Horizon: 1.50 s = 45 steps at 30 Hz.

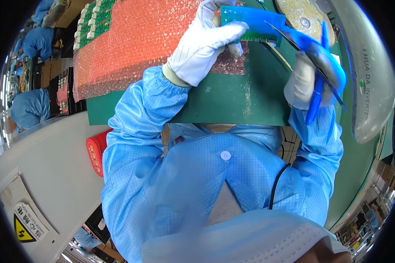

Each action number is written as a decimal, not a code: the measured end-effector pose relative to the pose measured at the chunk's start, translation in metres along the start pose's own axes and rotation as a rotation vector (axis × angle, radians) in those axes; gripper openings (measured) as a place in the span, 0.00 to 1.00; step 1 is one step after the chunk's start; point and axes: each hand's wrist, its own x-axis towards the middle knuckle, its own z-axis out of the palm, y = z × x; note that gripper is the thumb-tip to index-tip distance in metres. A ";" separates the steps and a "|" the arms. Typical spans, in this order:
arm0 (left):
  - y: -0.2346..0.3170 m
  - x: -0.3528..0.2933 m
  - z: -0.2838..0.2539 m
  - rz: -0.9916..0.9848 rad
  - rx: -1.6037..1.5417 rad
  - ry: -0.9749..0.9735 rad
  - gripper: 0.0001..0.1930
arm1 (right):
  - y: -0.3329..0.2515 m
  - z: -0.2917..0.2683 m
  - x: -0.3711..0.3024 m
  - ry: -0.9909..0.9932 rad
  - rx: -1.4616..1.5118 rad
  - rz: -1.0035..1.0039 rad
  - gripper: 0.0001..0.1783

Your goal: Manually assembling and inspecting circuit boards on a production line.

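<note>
My left hand (pixel 202 48), in a white glove, grips a green circuit board (pixel 252 24) by its left edge at the top of the view, thumb across its lower side. Blue light tints the board. My right hand (pixel 303 81), gloved too, is closed around a blue pen-like stick (pixel 314 105) and a dark, thin pointed tool (pixel 289 38) that looks like tweezers. This tool's tip reaches over the right part of the board; whether it touches the board I cannot tell. Blue glare blurs the fingers of this hand.
Pink bubble wrap (pixel 131 48) covers a stack at the left, beside green boards with white connectors (pixel 92 26). A pale housing (pixel 366 74) curves along the right. A stained round base (pixel 305 15) stands behind my right hand on the green mat (pixel 224 103). Co-workers (pixel 37 41) sit far left.
</note>
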 end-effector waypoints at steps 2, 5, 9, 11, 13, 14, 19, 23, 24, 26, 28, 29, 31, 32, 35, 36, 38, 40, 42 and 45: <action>0.003 0.001 0.009 -0.039 0.033 0.021 0.28 | 0.008 0.010 -0.007 0.105 0.184 0.102 0.11; 0.000 0.001 0.006 -0.097 0.073 0.031 0.32 | 0.007 0.009 -0.012 0.068 0.218 0.193 0.13; -0.013 -0.002 -0.003 -0.108 0.122 -0.062 0.29 | 0.019 0.002 -0.020 0.029 0.193 0.160 0.14; -0.020 -0.003 -0.007 -0.015 0.134 -0.097 0.23 | 0.018 0.000 -0.022 0.019 0.198 0.200 0.14; -0.020 -0.004 -0.003 -0.015 0.140 -0.064 0.23 | 0.015 -0.002 -0.024 0.008 0.194 0.241 0.14; -0.016 -0.002 -0.001 -0.017 0.139 -0.063 0.23 | 0.013 -0.004 -0.024 0.002 0.194 0.260 0.14; -0.025 0.015 -0.011 0.563 0.510 -0.404 0.32 | 0.002 -0.006 -0.021 -0.044 0.199 0.341 0.16; -0.019 -0.002 -0.003 -0.080 0.353 -0.074 0.30 | 0.000 -0.007 -0.015 -0.099 0.159 0.298 0.16; -0.023 -0.001 -0.004 -0.056 0.346 -0.077 0.32 | 0.000 -0.006 -0.012 -0.132 0.121 0.221 0.16; -0.026 -0.002 -0.005 -0.032 0.339 -0.080 0.34 | -0.002 -0.005 -0.007 -0.196 0.044 0.067 0.16; -0.026 -0.003 -0.005 0.026 0.324 -0.015 0.34 | -0.006 -0.003 -0.005 -0.235 -0.057 -0.040 0.16; -0.026 -0.002 -0.007 0.025 0.325 -0.014 0.34 | -0.005 -0.003 -0.006 -0.234 -0.056 -0.040 0.16; -0.024 0.002 -0.011 -0.102 0.279 0.018 0.31 | -0.004 -0.004 -0.007 -0.203 -0.001 0.009 0.16; -0.024 0.002 -0.009 -0.103 0.279 0.016 0.31 | -0.003 -0.004 -0.008 -0.187 0.026 0.034 0.16; -0.028 -0.001 -0.007 -0.117 0.027 -0.002 0.33 | 0.000 -0.006 -0.012 -0.136 0.106 0.108 0.16; -0.030 -0.003 -0.010 0.077 0.379 -0.042 0.28 | 0.001 -0.006 -0.013 -0.119 0.135 0.131 0.16; -0.031 -0.006 -0.012 0.273 0.731 -0.083 0.23 | 0.004 -0.005 -0.015 -0.086 0.196 0.178 0.15; -0.023 -0.007 -0.004 -0.018 0.286 -0.066 0.24 | 0.006 -0.006 -0.018 -0.055 0.251 0.224 0.15; -0.017 -0.008 0.001 -0.047 0.255 -0.044 0.27 | 0.008 -0.006 -0.019 -0.024 0.310 0.270 0.15; -0.014 -0.006 0.005 -0.087 0.168 -0.028 0.32 | 0.007 -0.007 -0.019 0.004 0.372 0.317 0.15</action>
